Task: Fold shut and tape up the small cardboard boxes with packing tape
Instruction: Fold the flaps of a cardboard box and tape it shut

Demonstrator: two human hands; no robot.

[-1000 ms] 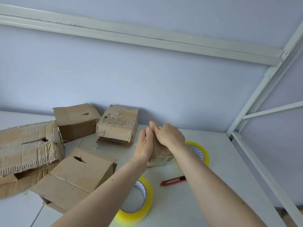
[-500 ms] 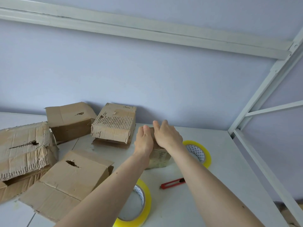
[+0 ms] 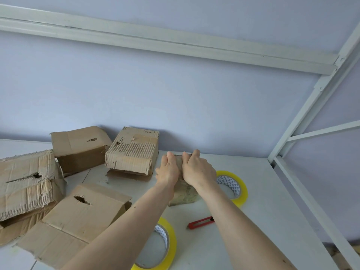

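Note:
A small cardboard box (image 3: 184, 193) stands on the white table (image 3: 263, 201), mostly covered by both hands. My left hand (image 3: 168, 169) lies flat on the left part of its top, fingers straight and pointing away from me. My right hand (image 3: 197, 168) presses the right part of the top, fingers extended over the far edge. Two yellow-edged rolls of clear packing tape lie flat: one roll (image 3: 232, 187) just right of the box, the other roll (image 3: 158, 247) near my left forearm. A red box cutter (image 3: 200, 225) lies between them.
Several larger worn cardboard boxes sit to the left: one (image 3: 132, 152) by the wall, one (image 3: 78, 147) behind it, a torn one (image 3: 27, 182) at far left, one (image 3: 78, 217) near me. A white metal frame (image 3: 303, 121) rises at right.
Both hands have slid apart and flattened on the small box's top, pressing it down. The view has shifted slightly; the boxes, tape rolls and cutter stay where they were.

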